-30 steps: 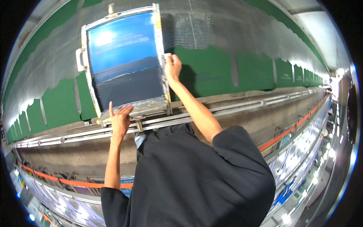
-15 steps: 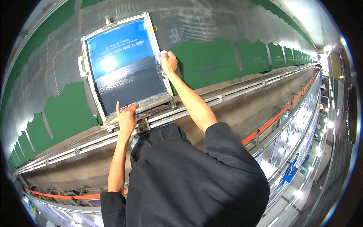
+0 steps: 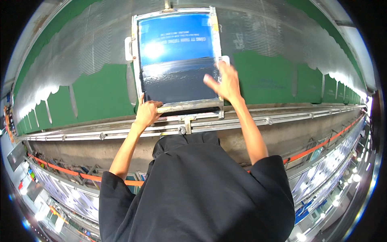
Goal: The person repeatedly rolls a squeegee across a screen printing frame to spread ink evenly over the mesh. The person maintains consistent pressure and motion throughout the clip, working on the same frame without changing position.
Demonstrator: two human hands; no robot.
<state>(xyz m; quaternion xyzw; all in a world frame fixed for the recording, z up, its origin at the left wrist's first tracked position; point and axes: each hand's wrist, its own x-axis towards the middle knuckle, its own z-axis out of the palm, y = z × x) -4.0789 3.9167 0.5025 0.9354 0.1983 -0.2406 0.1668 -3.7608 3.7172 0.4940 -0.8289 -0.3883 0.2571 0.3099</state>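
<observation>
At the far left, green material (image 3: 96, 86) lies along the grey desk (image 3: 278, 36). A white left-side handle (image 3: 128, 48) projects from the frame's outer edge. Below it, the left hand (image 3: 147, 113) is at the frame's lower left corner, its fingers closed over the left end of a stained bar (image 3: 189, 106). The rectangular frame (image 3: 173, 13) lies on the desk, directly in front of the person. Its upper area is a glossy blue screen (image 3: 177, 34); a dark wet layer (image 3: 177, 86) covers the lower area, down to the bar. A metal rail (image 3: 250, 124) runs along the near side. The right hand (image 3: 229, 82) is open, thumb apart, at the frame's right edge, beside a white right-side handle (image 3: 226, 59); contact cannot be determined.
</observation>
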